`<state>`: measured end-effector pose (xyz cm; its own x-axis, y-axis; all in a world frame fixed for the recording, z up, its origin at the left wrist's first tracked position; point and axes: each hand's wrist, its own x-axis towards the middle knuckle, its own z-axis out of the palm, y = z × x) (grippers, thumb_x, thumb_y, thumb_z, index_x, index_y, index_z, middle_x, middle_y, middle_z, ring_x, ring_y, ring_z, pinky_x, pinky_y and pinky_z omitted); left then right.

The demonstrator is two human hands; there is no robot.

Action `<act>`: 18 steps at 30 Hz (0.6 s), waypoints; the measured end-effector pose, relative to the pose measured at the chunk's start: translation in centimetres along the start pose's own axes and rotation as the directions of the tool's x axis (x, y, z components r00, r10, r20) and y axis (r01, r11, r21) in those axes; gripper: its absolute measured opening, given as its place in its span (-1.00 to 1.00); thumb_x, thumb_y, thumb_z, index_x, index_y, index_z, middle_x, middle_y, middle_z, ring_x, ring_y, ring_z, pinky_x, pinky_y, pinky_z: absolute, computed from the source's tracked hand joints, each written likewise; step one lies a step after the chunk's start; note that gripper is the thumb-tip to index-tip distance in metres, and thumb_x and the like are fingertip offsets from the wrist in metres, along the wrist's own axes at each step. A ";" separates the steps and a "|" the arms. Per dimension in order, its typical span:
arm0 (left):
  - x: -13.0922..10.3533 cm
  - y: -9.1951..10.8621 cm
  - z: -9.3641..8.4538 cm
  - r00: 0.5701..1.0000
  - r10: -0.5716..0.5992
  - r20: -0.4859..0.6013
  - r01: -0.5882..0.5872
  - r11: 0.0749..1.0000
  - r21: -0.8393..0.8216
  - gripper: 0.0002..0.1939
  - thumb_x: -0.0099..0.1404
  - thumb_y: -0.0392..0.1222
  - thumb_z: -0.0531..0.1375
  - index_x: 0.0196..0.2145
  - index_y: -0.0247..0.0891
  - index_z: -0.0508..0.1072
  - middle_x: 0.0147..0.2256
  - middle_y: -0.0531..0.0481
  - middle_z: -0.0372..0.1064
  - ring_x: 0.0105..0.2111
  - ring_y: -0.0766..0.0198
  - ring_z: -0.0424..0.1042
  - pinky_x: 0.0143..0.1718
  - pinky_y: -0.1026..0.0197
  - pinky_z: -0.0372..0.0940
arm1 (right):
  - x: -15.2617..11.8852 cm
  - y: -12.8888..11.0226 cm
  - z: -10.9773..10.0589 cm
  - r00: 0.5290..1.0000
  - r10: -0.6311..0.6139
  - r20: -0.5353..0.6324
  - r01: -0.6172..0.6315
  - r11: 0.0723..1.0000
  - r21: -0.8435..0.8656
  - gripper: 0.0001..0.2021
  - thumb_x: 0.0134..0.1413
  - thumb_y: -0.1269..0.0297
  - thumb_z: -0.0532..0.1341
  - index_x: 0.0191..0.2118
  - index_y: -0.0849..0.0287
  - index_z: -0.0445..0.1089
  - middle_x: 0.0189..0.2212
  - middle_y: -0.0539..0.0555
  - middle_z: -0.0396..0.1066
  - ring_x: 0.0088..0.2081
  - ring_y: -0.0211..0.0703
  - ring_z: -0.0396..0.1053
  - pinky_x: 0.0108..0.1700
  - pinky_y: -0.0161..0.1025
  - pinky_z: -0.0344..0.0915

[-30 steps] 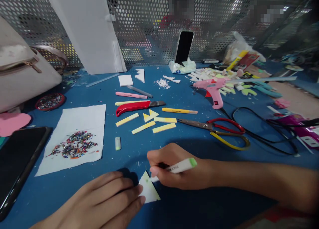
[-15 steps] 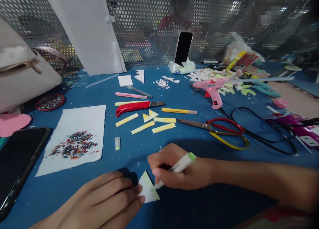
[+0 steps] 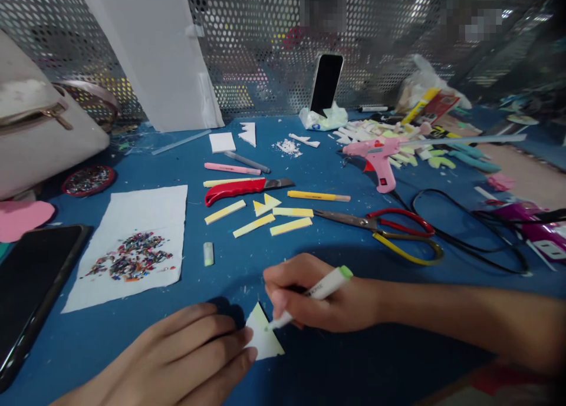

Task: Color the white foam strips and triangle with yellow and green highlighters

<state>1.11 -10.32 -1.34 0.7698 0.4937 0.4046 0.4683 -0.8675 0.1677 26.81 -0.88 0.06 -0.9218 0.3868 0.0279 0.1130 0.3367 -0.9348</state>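
Note:
My right hand (image 3: 309, 294) is closed round a white marker (image 3: 329, 285) with a green end. The marker's tip touches a small white triangular piece (image 3: 264, 344) with a pale green upper edge and a small green mark. My left hand (image 3: 190, 353) lies flat on the blue table, its fingertips resting on the left side of that piece. The marker's cap (image 3: 208, 254) stands apart, up and to the left. Farther off are several yellow-and-white strips (image 3: 253, 225), a zigzag-cut yellow piece (image 3: 266, 205) and a red-handled knife (image 3: 239, 189).
Scissors (image 3: 375, 222) and a pink glue gun (image 3: 375, 158) with a black cord lie right. On the left are a paper sheet (image 3: 170, 211) bearing coloured bits, and a black phone (image 3: 35, 294). Another phone (image 3: 326, 85) stands at the back before a perforated metal panel (image 3: 260, 40).
The marker's tip has moved a little up and left over the white piece, my right hand shifting slightly with it. My left hand has stayed in place.

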 end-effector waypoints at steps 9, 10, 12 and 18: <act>0.2 -0.1 -0.1 1.000 0.016 0.002 -0.016 1.000 -0.008 -0.60 0.52 -0.44 -0.05 0.07 -0.23 0.51 0.04 0.14 0.47 0.10 0.28 0.33 0.35 0.15 -0.02 | -0.1 0.4 0.1 0.992 -0.092 0.091 0.095 0.995 -0.034 -0.71 0.36 0.22 0.03 -0.42 0.18 0.19 -0.57 -0.09 0.16 -0.52 -0.36 0.18 -0.43 -0.39 0.08; 0.2 -0.1 -0.1 1.000 0.012 0.007 -0.012 1.000 0.000 -0.58 0.52 -0.45 -0.06 0.07 -0.21 0.51 0.05 0.14 0.46 0.10 0.28 0.33 0.35 0.15 -0.03 | -0.2 0.4 0.1 0.995 -0.069 0.071 0.068 0.998 0.011 -0.71 0.39 0.21 0.00 -0.39 0.18 0.21 -0.57 -0.08 0.19 -0.53 -0.36 0.20 -0.44 -0.39 0.10; 0.1 0.0 -0.1 1.000 0.004 0.010 -0.004 1.000 0.011 -0.58 0.53 -0.43 -0.08 0.08 -0.19 0.50 0.05 0.15 0.46 0.10 0.29 0.33 0.35 0.16 -0.05 | -0.1 0.3 0.0 0.999 -0.041 -0.010 0.041 0.999 0.001 -0.71 0.40 0.20 -0.03 -0.37 0.19 0.20 -0.54 -0.06 0.21 -0.50 -0.34 0.20 -0.42 -0.37 0.10; 0.2 -0.1 -0.3 1.000 0.011 0.016 -0.011 1.000 0.021 -0.58 0.56 -0.41 -0.10 0.08 -0.19 0.50 0.04 0.14 0.47 0.10 0.31 0.34 0.36 0.17 -0.06 | 0.3 -0.5 0.1 0.992 -0.024 -0.120 0.005 0.987 -0.158 -0.73 0.38 0.23 -0.02 -0.39 0.16 0.11 -0.51 -0.08 0.14 -0.47 -0.33 0.08 -0.39 -0.34 0.03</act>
<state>1.08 -10.19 -1.00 0.7818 0.4851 0.3917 0.4687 -0.8716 0.1440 26.50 -1.01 0.52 -0.8730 0.4788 0.0926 0.1660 0.4703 -0.8668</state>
